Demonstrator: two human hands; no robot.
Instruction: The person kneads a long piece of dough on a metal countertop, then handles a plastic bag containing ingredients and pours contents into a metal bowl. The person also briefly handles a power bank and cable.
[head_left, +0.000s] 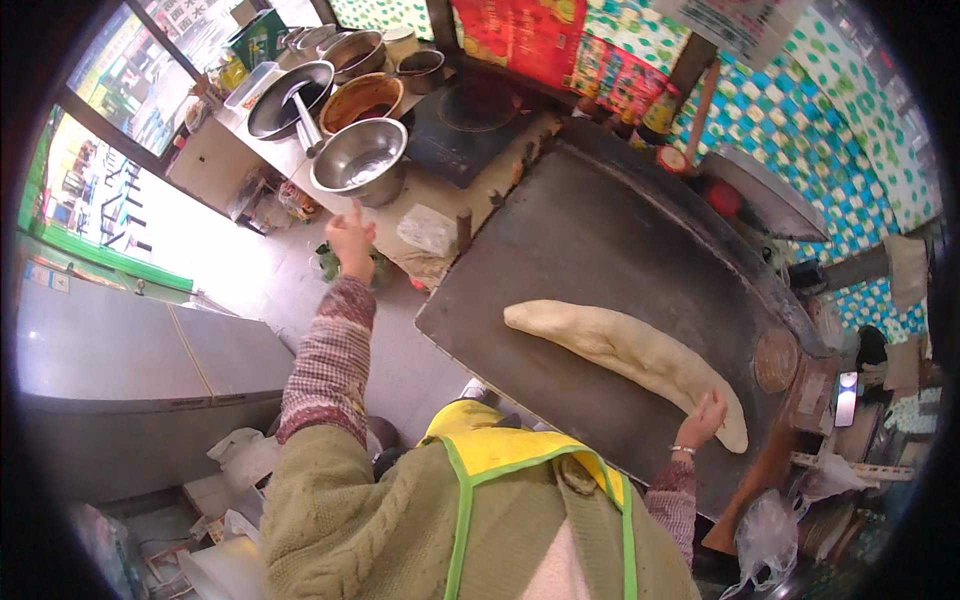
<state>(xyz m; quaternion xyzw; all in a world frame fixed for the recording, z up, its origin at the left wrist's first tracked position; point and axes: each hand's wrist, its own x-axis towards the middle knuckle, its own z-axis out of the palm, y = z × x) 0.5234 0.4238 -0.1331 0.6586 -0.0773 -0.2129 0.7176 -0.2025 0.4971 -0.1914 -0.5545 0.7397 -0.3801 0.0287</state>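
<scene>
A long, thick roll of pale dough (626, 341) lies across the dark work surface (555, 247). My right hand (703, 421), with a bracelet at the wrist, is at the dough's near right end, its fingertips on or just over the edge; whether they press on it I cannot tell. Away from the dough, my left hand (352, 240) is raised over the gap beside the counter, fingers apart and nothing in it. It is just short of a steel bowl (360, 161) that holds a little clear liquid or is shiny inside. A clear plastic bag (427, 229) lies to the right of that hand.
On the side counter stand a brown-stained bowl (361, 101), a dark pan (289, 101) with a metal ladle across it, several pots and a black cooktop (469, 124). Bottles (660, 116) and a metal tray (761, 191) line the back. A wooden board (757, 480) is at the right edge.
</scene>
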